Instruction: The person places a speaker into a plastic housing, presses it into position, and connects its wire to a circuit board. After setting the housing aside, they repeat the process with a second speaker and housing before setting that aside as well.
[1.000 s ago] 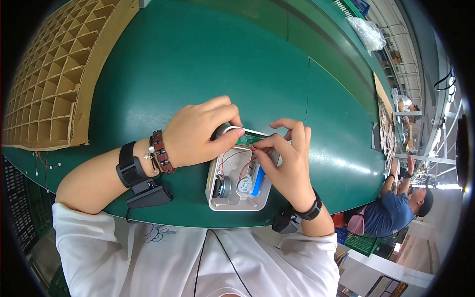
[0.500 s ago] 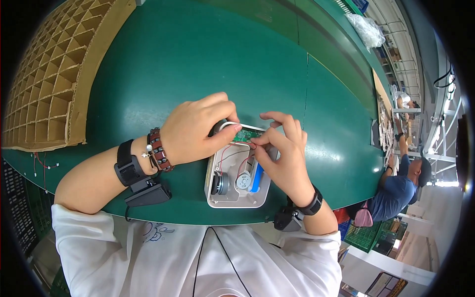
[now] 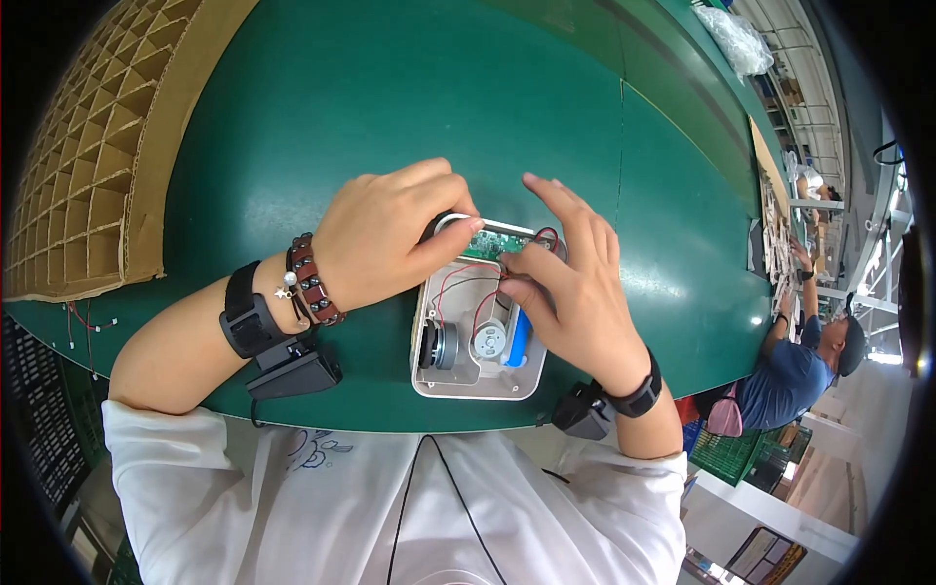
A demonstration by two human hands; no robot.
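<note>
An open white plastic housing (image 3: 473, 390) lies on the green table in front of me. My left hand (image 3: 398, 232) is closed on its far left corner, thumb at the edge of a green circuit board (image 3: 495, 243). My right hand (image 3: 582, 297) has thumb and index finger closed around thin wires (image 3: 503, 270) beside the board; its other fingers stretch out above. The exact wire ends are hidden by the fingertips. Inside the housing are a round speaker (image 3: 441, 346), a silver motor (image 3: 489, 341) and a blue cylindrical battery (image 3: 520, 339).
A cardboard box with dividers (image 3: 146, 185) stands at the left, with loose wires (image 3: 93, 322) near it on the green table (image 3: 322, 107). At the far right a person (image 3: 795, 366) in a blue top works at the table. A clear plastic bag (image 3: 736, 41) lies at the far right.
Both hands and the housing sit slightly farther away in the picture. My right index finger and thumb have spread a little, and a red and black wire loop now shows beside the board.
</note>
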